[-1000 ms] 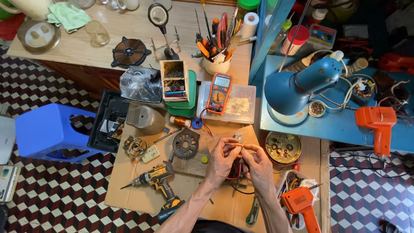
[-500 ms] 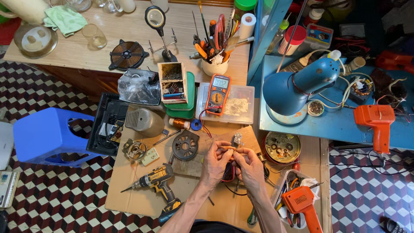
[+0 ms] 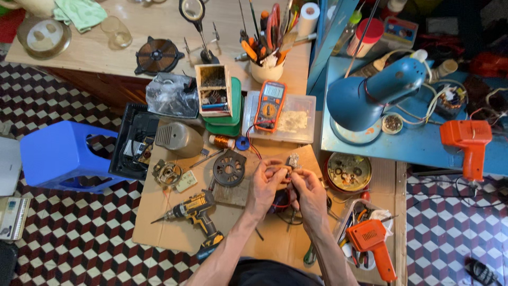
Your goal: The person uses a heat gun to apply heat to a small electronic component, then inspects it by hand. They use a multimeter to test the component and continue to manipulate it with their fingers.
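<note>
Hands meet over the middle of the brown cardboard sheet (image 3: 174,233) on the floor: the left hand (image 3: 264,185) and the right hand (image 3: 308,193) have their fingers curled and pinched close together around a small wired part with red leads (image 3: 279,172), which sits between the fingertips; what exactly it is cannot be told at this size. A small crinkled silvery piece (image 3: 293,160) lies just beyond the right hand. Fine work of this kind, by my judgement, goes best with both wrists rested on the cardboard, the part held low and steady, and the thin red wire (image 3: 253,145) that runs far toward the orange handheld multimeter (image 3: 270,106) kept slack so it does not tug. Left of the hands lies a dark round slotted metal housing (image 3: 229,168), and nearer, a yellow and black cordless drill (image 3: 193,212). Right of them stands a round tin of small parts (image 3: 349,172), with an orange plastic heat gun (image 3: 373,243) near the person.
</note>
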